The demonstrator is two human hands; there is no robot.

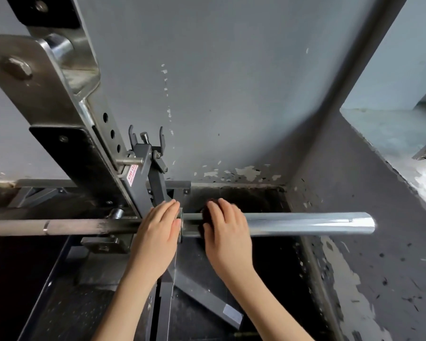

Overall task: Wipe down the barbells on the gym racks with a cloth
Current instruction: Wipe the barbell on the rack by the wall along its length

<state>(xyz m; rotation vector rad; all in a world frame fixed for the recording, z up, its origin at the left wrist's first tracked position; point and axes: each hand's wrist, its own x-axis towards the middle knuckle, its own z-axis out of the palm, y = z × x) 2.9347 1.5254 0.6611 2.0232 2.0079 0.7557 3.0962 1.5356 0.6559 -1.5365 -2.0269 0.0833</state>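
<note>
Right hand point(228, 232) holds cloth point(205, 212) under its grip on barbell point(305, 223), beside left hand point(155, 232).

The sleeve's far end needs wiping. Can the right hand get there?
Probably yes: the right hand holds the cloth on the sleeve, and the bare sleeve runs unobstructed to its end.
</note>
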